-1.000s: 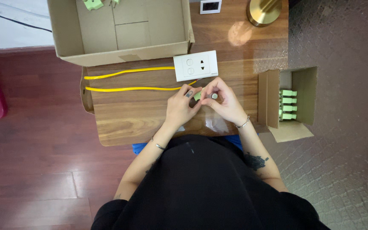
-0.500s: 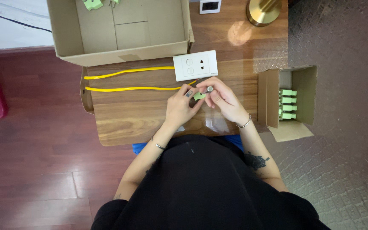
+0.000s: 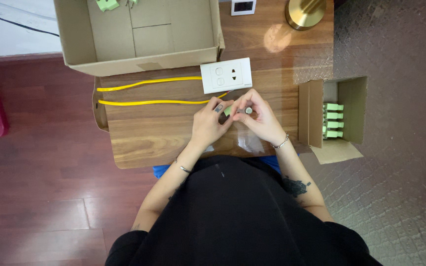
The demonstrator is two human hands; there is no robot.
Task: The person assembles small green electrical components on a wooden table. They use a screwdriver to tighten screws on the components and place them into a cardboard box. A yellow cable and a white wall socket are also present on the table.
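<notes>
Head view: a person seated at a wooden table point(image 3: 139, 148), seen from above, both hands together just below a white wall socket plate point(image 3: 226, 75).
Left hand: the left hand point(image 3: 209, 123) is closed in a pinch on a small green part point(image 3: 228, 111), thumb and fingers around its left end.
Right hand: the right hand point(image 3: 258, 118) grips the same part from the other side, fingers curled, with a small grey metal piece point(image 3: 248, 110) at the fingertips — what it is cannot be told.
Where the part is: held in the air between the two hands, just above the table edge nearest the person.
Wires: two yellow wires point(image 3: 149, 102) lie across the table, running toward the hands and the plate.
Doing it well: probably best to hold the part steady with the left hand and let the right do the fine work, keeping the wires slack.
Big box: an open cardboard box point(image 3: 139, 61) at the far edge — green parts point(image 3: 108, 4) in its far corner, the rest bare.
Small box: a small cardboard box point(image 3: 351, 103) to the right, holding a row of green parts point(image 3: 332, 120).
</notes>
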